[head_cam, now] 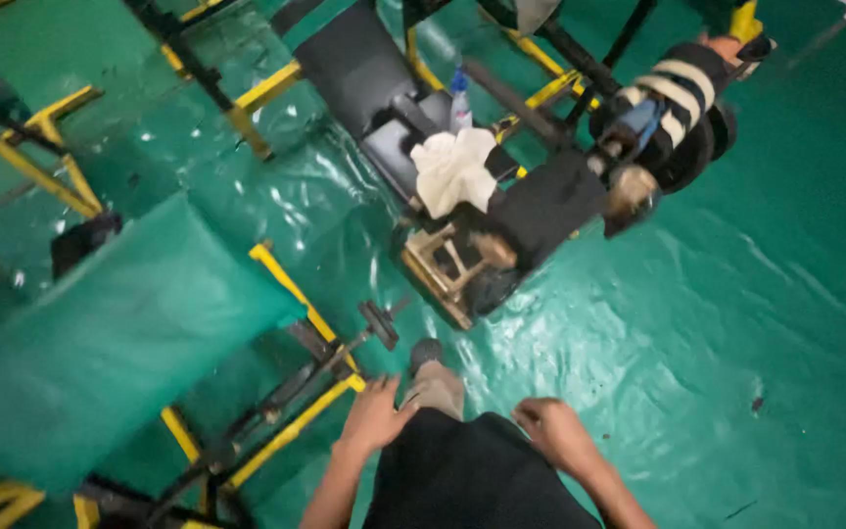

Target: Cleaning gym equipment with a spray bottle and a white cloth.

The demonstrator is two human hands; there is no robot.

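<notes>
Both hands hang empty, fingers loosely curled: left hand nr the yellow-framed machine, right hand over green floor. White rag, w/ spray bottle, lies on the black bench pad edge. Looks soft, light; pinch anywhere.

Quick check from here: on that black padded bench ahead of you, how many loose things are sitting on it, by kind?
White crumpled cloth: 1
Clear plastic spray bottle with a blue top: 1
Total: 2

Both lie on the black padded bench. The left hand and right hand hold nothing and hang low by the person's waist.
</notes>
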